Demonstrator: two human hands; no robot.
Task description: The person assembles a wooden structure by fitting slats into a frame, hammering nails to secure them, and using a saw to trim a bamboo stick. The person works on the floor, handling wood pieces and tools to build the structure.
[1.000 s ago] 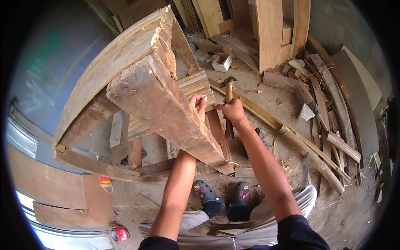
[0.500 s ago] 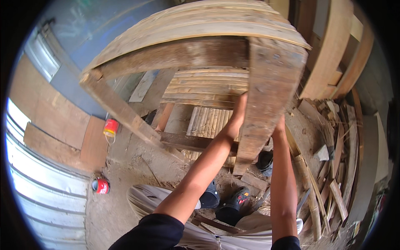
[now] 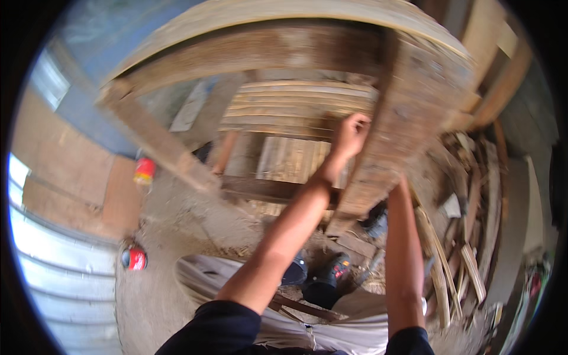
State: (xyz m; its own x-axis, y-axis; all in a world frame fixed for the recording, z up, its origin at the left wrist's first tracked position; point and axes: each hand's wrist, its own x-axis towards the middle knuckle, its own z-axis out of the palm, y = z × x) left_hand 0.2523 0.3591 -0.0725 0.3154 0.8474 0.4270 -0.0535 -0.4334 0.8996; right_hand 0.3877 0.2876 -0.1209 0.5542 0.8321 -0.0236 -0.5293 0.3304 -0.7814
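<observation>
A wooden bench frame (image 3: 236,56) with a slatted top looms tilted before me, blurred by motion. Its thick, worn plank leg (image 3: 408,112) slants down between my arms. My left hand (image 3: 351,136) is on the inner side of this leg, right beside it, with the fingers curled; whatever they may hold does not show. Behind the leg's outer edge, only the wrist end of my right hand (image 3: 400,184) shows, its fingers hidden. Through the frame appear lower bamboo slats (image 3: 296,106), more pale slats (image 3: 293,158) and a dark crossbar (image 3: 266,189).
Scrap wood and bamboo strips (image 3: 467,236) pile up at the right, beside leaning boards (image 3: 482,65). A red-and-yellow can (image 3: 144,170) and a red can (image 3: 135,258) stand on the dirt floor at left, near plywood and corrugated metal (image 3: 65,260). Dark shoes (image 3: 322,287) are below the leg.
The bench frame appears larger, its leg shifted right and up. My left hand, mostly hidden behind the leg before, now shows with curled fingers. My right hand stays behind the leg.
</observation>
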